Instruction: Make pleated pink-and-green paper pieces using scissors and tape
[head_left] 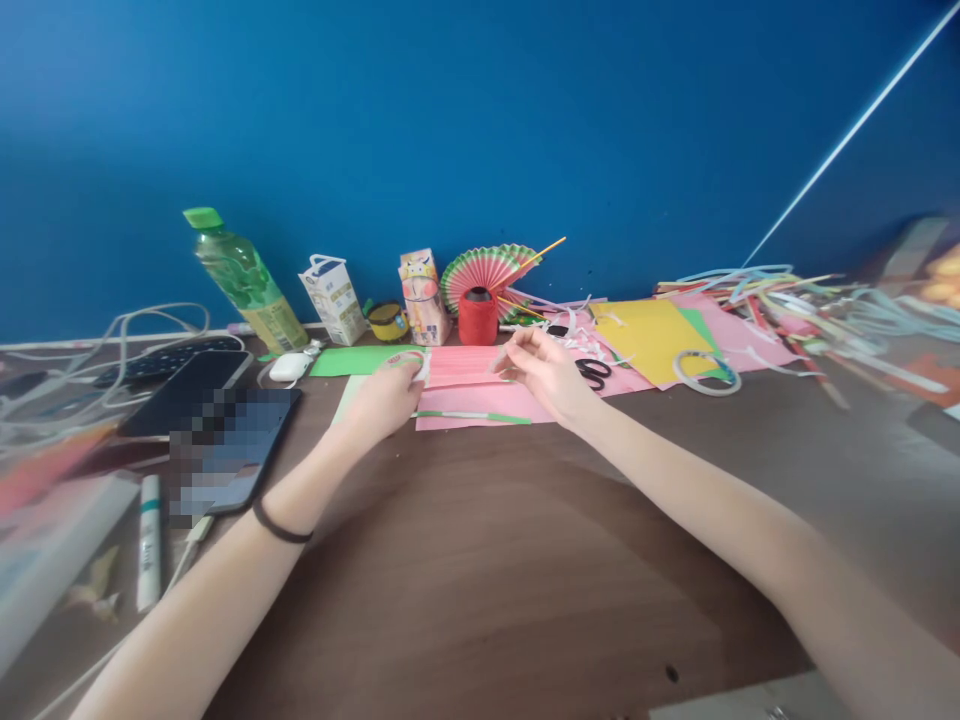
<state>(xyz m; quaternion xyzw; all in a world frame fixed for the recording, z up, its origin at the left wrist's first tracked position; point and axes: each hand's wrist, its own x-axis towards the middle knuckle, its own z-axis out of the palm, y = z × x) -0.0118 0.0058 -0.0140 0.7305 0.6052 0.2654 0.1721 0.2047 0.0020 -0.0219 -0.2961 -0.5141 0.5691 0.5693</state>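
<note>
My left hand is closed on a small roll of tape; part of the roll's rim shows above the fingers. My right hand pinches a small pale, see-through piece, perhaps a strip of tape. Between the two hands lies a creased pink-red paper, on top of a lighter pink sheet. A thin green-and-white strip rests along that sheet's near edge. Beside my left hand is a green sheet. Black-handled scissors lie just right of my right hand.
Along the blue wall stand a green-capped bottle, a milk carton, a pink carton, a red container and a pleated fan. Yellow paper, a tape ring and paper strips are right; a phone, marker and cables left.
</note>
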